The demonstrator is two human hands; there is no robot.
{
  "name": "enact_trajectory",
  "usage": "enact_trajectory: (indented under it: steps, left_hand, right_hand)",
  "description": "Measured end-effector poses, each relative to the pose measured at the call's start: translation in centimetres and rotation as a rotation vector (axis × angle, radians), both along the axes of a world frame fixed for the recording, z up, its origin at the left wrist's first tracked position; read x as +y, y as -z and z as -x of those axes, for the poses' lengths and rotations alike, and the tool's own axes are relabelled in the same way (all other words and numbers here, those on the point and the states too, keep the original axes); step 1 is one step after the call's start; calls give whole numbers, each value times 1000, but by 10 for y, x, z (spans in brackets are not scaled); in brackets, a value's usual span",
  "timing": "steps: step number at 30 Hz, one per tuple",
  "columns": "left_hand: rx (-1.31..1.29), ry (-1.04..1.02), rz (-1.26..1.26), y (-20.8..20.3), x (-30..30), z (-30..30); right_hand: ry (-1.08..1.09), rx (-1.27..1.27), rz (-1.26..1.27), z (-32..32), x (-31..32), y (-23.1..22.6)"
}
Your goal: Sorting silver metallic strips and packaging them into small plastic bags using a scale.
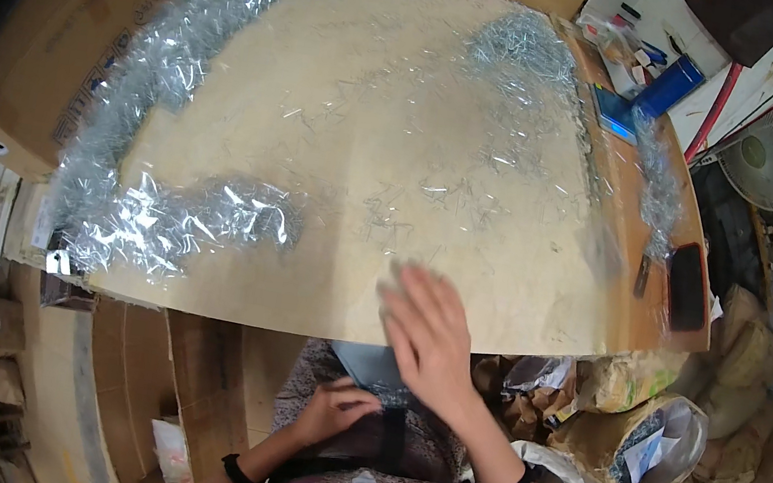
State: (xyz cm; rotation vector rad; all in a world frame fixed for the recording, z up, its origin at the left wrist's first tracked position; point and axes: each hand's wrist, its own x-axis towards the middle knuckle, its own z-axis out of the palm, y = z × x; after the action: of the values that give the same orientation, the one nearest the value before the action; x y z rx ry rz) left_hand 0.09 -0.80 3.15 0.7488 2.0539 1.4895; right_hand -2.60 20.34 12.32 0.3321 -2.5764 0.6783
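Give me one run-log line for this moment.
left hand: at blue-grey flat object, grip unclear | right hand: blurred, over pale beige tabletop, near edge | rest: heaped thin shiny slivers; black rectangular phone, right

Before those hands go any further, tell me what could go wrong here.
Thin loose pieces lie scattered on the table ahead of the right hand; a careless sweep could spill some over the near edge. The grey tray-like thing by the left hand might tip. The phone, near the table's right edge, could get knocked off.
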Motion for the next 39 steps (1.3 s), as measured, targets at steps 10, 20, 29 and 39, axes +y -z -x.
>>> enact_trajectory:
  steps: [10,20,29,39]
  left_hand:
    - [-27,-9,-56,-8,-1,-4]
    - [-66,36,-51,-15,2,-3]
    - [-113,275,-12,13,-12,-2]
    - [39,-369,-347,-96,-12,97]
  right_hand:
    - [-99,-164,4,-20,-4,-10]
    - [185,-445,305,-125,-17,57]
    - [-88,-557,237,-139,-14,94]
    - [314,-224,-29,87,145,-27]
